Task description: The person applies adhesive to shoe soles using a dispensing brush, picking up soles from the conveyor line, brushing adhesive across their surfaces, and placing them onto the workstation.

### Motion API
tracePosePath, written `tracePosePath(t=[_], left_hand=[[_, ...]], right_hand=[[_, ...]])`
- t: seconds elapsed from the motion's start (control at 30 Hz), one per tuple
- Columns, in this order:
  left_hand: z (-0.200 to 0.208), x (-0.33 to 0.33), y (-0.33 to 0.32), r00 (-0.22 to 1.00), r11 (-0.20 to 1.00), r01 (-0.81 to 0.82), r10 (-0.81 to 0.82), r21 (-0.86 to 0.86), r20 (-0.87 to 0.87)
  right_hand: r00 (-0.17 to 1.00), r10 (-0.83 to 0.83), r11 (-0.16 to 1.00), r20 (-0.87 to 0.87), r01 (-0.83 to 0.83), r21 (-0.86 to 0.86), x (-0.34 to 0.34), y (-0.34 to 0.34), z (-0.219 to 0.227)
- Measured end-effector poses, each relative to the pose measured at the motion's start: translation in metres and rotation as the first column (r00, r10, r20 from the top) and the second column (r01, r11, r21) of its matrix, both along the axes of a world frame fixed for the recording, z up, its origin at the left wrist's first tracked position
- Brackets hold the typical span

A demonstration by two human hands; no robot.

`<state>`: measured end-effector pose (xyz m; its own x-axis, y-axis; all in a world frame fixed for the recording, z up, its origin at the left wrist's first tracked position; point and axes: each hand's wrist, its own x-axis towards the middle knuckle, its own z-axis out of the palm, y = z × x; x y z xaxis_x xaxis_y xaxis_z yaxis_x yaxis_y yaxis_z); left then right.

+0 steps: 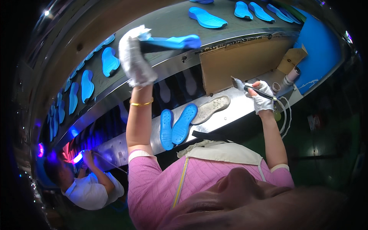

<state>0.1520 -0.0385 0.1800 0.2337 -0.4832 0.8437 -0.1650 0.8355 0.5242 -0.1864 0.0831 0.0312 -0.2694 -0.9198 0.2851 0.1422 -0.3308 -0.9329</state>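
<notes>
My left hand (135,57), in a white glove, reaches out over the dark belt. Its fingers are closed on one end of a blue shoe sole (178,41), which is held tilted on its side above the belt's metal edge. In my right hand (263,100), in a fingertip-free white glove, is a brush (238,83) with a black handle and pale bristles pointing left. A pale hose (285,115) hangs from the handle's back end. Between my arms, two blue soles (184,123) lie side by side on the metal ledge, with a grey-white sole (211,109) beside them.
Several blue soles (207,17) lie along the belt (161,23). A cardboard sheet (245,61) stands against its side. On the right are a small cup (275,87), a pinkish cylinder (293,74) and a blue panel (320,50). At lower left another person (90,188) works beside a bright purple light.
</notes>
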Motion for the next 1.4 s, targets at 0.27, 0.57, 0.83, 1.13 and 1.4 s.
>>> tracePosePath(t=[0.27, 0.57, 0.83, 1.13, 1.4], left_hand=[[-0.051, -0.035, 0.043, 0.290, 0.056, 0.946, -0.592, 0.321, -0.752], [-0.147, -0.080, 0.100, 0.129, -0.064, 0.986, -0.266, 0.151, -0.955], [-0.157, -0.098, 0.099, 0.106, 0.003, 0.994, -0.273, 0.109, -0.956], [-0.157, -0.083, 0.096, 0.052, -0.061, 0.995, -0.325, 0.076, -0.944], [-0.158, -0.060, 0.097, 0.166, -0.088, 0.974, -0.335, 0.206, -0.927]], right_hand=[[0.981, 0.187, 0.982, 0.050, -0.185, -0.041, 0.044, 0.007, 0.024], [0.967, 0.195, 0.965, -0.165, -0.220, -0.146, 0.076, -0.006, 0.036], [0.941, 0.250, 0.950, -0.229, -0.285, -0.132, 0.093, 0.003, 0.036], [0.857, 0.376, 0.878, -0.353, -0.451, -0.159, 0.097, 0.022, 0.028], [0.796, 0.375, 0.879, -0.476, -0.468, -0.091, 0.096, 0.036, 0.001]])
